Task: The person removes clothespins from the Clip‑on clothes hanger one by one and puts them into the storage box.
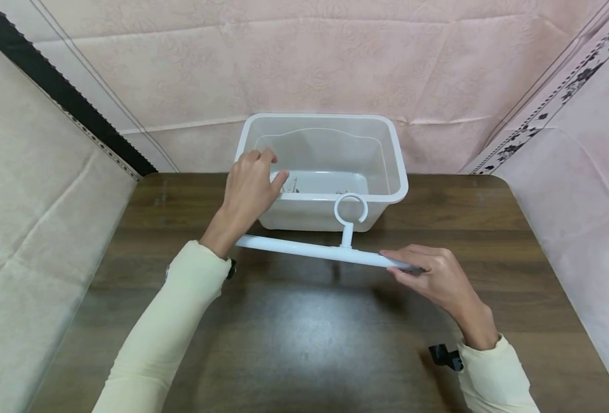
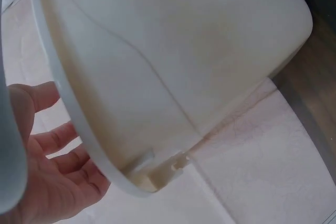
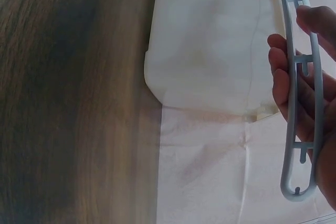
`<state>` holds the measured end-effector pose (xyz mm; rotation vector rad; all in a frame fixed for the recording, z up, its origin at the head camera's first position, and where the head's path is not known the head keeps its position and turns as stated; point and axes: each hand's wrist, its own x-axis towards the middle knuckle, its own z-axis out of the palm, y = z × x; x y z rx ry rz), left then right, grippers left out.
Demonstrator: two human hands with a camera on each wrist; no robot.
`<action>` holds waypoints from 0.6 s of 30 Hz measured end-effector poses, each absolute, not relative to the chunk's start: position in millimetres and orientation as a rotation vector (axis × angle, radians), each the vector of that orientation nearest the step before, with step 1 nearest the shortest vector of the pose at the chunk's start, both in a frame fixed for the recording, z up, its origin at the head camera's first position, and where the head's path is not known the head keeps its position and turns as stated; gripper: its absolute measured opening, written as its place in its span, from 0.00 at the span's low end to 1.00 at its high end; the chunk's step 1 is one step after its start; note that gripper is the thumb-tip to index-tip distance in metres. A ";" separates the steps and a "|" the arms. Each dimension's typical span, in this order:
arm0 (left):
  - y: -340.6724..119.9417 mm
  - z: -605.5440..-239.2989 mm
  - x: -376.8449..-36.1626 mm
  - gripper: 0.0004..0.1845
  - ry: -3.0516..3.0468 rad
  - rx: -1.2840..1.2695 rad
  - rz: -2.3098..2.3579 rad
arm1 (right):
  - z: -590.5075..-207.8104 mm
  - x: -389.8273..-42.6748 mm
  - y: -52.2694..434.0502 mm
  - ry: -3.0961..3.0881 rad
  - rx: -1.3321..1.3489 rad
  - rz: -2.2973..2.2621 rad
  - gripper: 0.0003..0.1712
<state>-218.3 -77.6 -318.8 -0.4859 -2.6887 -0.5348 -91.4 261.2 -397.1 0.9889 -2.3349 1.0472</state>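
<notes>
- The white plastic hanger bar (image 1: 325, 251), with an open ring hook (image 1: 350, 209) rising from its middle, is held level just in front of the translucent plastic bin (image 1: 394, 166), above the dark wooden table (image 1: 294, 338).
- The right hand (image 1: 435, 278) grasps the bar's right end, fingers over the top and thumb under it; that end sits inside the hand while the rest of the bar stretches away to the left, toward the bin's near left corner.
- The left hand (image 1: 249, 186) is at the bin's near left corner, its fingers reaching over the rim into the bin. Its fingers are loosely bent and hold nothing visible. The bar's left end passes under this wrist, apart from the fingers.
- A few small items lie on the bin's floor near the left hand's fingertips; they are too small to name.
- The right wrist view shows the hanger bar's (image 3: 300, 85) ribbed underside and rounded tip, with the fingers (image 3: 281, 85) curled round it, which the head view hides.
- The left wrist view shows the left hand's (image 2: 50, 177) palm open with the fingers relaxed, lying just inside the bin's rim (image 2: 79, 129).
- Only the head view shows both hands and the pink cloth backdrop (image 1: 304, 63) behind the bin.
</notes>
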 end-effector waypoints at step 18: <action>-79.1 -317.3 -181.6 0.24 -2.620 -0.609 -0.503 | -397.4 -90.5 254.5 -2.272 1.027 0.988 0.17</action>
